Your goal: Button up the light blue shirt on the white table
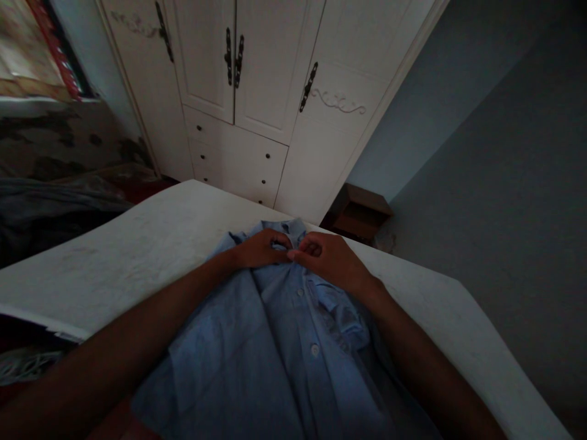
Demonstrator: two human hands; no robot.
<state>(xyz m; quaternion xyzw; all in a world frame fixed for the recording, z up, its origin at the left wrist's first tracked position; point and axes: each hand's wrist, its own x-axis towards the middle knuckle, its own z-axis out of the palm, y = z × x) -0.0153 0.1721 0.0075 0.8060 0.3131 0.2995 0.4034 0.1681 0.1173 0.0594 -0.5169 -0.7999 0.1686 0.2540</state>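
A light blue button-up shirt [275,354] lies flat on a white mattress [151,250], collar pointing away from me. My left hand [262,249] pinches the shirt's placket just below the collar, fingers curled onto the fabric. My right hand [331,260] meets it from the right, fingers closed on the opposite edge of the placket. The two hands touch at the top button area. White buttons run down the shirt front toward me.
A white wardrobe [257,91] with dark handles and drawers stands beyond the mattress. A brown wooden nightstand [360,214] sits at its right foot. Dark bedding [50,208] lies at the left. A grey wall fills the right.
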